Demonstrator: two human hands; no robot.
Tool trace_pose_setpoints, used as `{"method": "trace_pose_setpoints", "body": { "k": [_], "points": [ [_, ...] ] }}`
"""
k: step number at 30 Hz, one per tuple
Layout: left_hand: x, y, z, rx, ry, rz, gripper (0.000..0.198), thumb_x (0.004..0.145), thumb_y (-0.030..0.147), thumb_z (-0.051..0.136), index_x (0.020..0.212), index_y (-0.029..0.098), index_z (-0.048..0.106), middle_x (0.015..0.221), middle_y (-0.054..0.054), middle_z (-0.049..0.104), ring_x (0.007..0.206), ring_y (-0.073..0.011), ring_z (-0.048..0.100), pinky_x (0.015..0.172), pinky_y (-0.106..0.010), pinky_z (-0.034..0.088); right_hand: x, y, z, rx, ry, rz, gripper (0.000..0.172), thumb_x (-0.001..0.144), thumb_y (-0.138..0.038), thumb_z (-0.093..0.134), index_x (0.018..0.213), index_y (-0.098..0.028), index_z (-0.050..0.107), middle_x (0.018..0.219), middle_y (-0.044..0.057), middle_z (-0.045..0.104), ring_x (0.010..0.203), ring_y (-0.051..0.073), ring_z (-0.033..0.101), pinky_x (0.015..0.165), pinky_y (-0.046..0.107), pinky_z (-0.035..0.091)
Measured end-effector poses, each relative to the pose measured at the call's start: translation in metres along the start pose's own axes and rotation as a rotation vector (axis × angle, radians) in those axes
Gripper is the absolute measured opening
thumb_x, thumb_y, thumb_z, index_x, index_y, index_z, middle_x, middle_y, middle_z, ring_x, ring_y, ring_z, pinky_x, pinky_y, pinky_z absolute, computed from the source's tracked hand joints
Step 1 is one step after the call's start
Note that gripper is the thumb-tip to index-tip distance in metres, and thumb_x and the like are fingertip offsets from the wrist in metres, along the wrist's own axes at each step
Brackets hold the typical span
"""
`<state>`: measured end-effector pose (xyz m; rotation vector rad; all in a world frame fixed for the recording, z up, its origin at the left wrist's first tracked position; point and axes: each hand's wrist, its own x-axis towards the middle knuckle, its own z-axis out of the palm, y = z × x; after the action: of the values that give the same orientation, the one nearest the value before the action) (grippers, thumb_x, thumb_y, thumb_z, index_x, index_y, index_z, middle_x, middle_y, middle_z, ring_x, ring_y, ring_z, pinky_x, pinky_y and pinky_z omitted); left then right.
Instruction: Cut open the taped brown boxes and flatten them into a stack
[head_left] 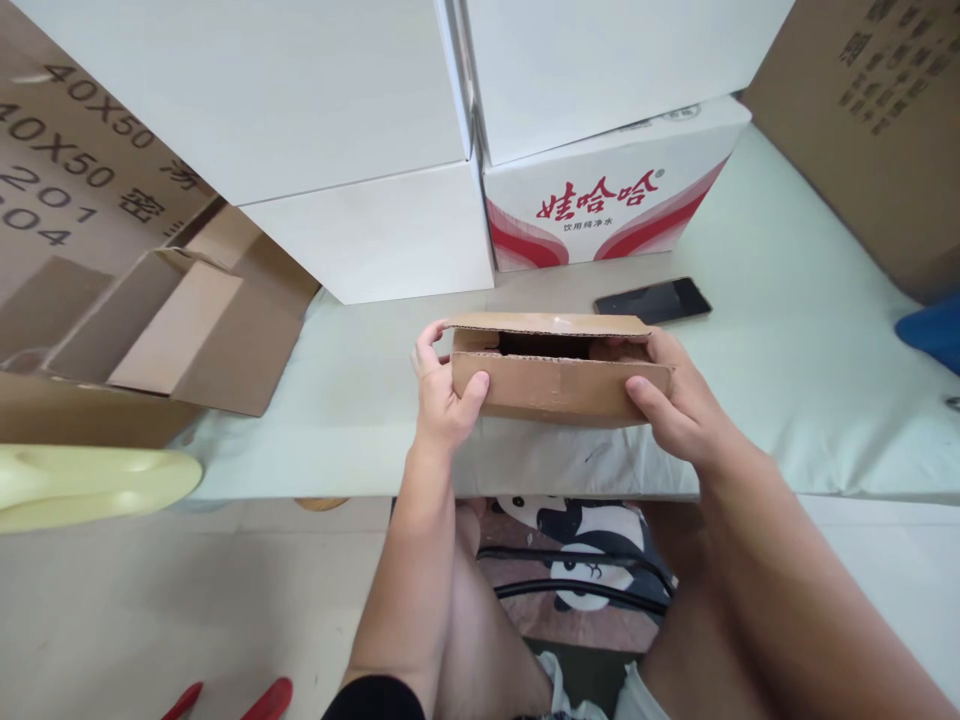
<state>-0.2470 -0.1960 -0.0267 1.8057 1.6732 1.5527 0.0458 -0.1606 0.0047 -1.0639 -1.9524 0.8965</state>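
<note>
A small brown cardboard box (559,390) is held up near the front edge of the cloth-covered table, its open slot facing me. Two flaps stand a little apart, and the inside is dark. My left hand (446,395) grips the box's left end, thumb on the near flap, fingers behind. At the right end my right hand (675,400) holds it too, thumb on the near side, its other fingers partly hidden by the cardboard. Behind the box, a black phone (654,301) lies flat on the pale green cloth (360,400).
White boxes (367,240) and a red-and-white carton (607,210) stand at the back. Open brown cartons (247,350) are at the left, a large one (862,130) at the right. A yellow-green object (97,480) juts over the front left edge; something blue (934,332) is far right.
</note>
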Motion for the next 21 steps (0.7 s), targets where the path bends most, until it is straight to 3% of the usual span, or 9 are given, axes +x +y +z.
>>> {"method": "trace_pose_setpoints", "body": {
  "k": [6, 11, 16, 21],
  "points": [
    [0.0, 0.0006, 0.0031, -0.087, 0.026, -0.022, 0.055, 0.083, 0.073, 0.061, 0.101, 0.021, 0.066, 0.142, -0.014, 0.046, 0.133, -0.0354, 0.046, 0.106, -0.047, 0.051, -0.0003, -0.0014, 0.0016, -0.002, 0.042, -0.037, 0.053, 0.096, -0.064, 0.046, 0.131, -0.025, 0.057, 0.128, 0.014, 0.066, 0.125, 0.035, 0.058, 0.111, 0.056, 0.044],
    [-0.0013, 0.0004, 0.0044, -0.17, 0.006, -0.03, 0.052, 0.084, 0.071, 0.063, 0.102, 0.022, 0.067, 0.14, -0.013, 0.047, 0.135, -0.034, 0.047, 0.115, -0.048, 0.047, -0.0012, -0.0023, 0.0032, 0.014, 0.027, -0.026, 0.057, 0.096, -0.068, 0.042, 0.132, -0.027, 0.058, 0.131, 0.013, 0.065, 0.131, 0.036, 0.056, 0.115, 0.057, 0.042],
    [-0.0037, 0.0022, 0.0068, -0.184, 0.028, 0.021, 0.046, 0.087, 0.069, 0.061, 0.099, 0.024, 0.066, 0.129, -0.012, 0.054, 0.134, -0.0332, 0.049, 0.115, -0.05, 0.045, -0.001, -0.0018, 0.0044, 0.042, 0.049, -0.09, 0.052, 0.097, -0.067, 0.041, 0.12, -0.028, 0.067, 0.133, 0.013, 0.062, 0.132, 0.036, 0.054, 0.118, 0.057, 0.039],
    [-0.0033, 0.0024, 0.0059, -0.146, 0.031, 0.015, 0.049, 0.088, 0.069, 0.059, 0.098, 0.022, 0.068, 0.134, -0.013, 0.05, 0.132, -0.0342, 0.05, 0.113, -0.052, 0.045, -0.0004, -0.0019, 0.0053, 0.056, 0.047, -0.046, 0.057, 0.094, -0.074, 0.038, 0.109, -0.028, 0.069, 0.135, 0.012, 0.059, 0.133, 0.036, 0.053, 0.12, 0.057, 0.038]
  ]
}}
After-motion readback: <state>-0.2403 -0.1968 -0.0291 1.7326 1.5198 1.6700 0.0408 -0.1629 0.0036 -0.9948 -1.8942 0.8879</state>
